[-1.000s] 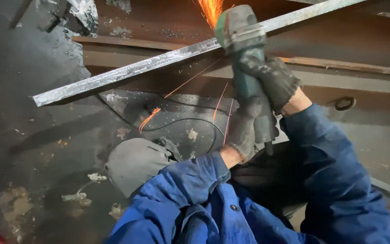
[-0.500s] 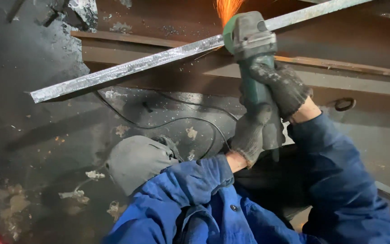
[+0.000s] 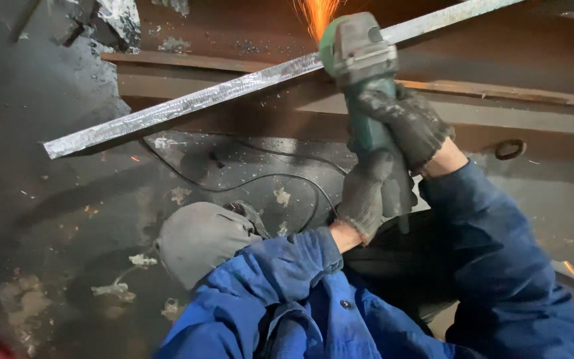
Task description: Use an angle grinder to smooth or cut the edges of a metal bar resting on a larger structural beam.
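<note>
Grinding calls for a steady, light angle, I judge: my green-bodied angle grinder (image 3: 367, 86) sits at twelve o'clock, its head against the long bright steel flat bar (image 3: 234, 90), orange sparks (image 3: 317, 13) flying upward. My right hand (image 3: 410, 126), gloved grey, grips the body; my left hand (image 3: 367, 193) clenches the handle below. A black cable (image 3: 247, 179) trails toward nine. No labels or packages show.

A metalworking site: rusty steel beams (image 3: 499, 93), a grimy steel floor (image 3: 48, 219), and grinding sparks (image 3: 317, 13).
</note>
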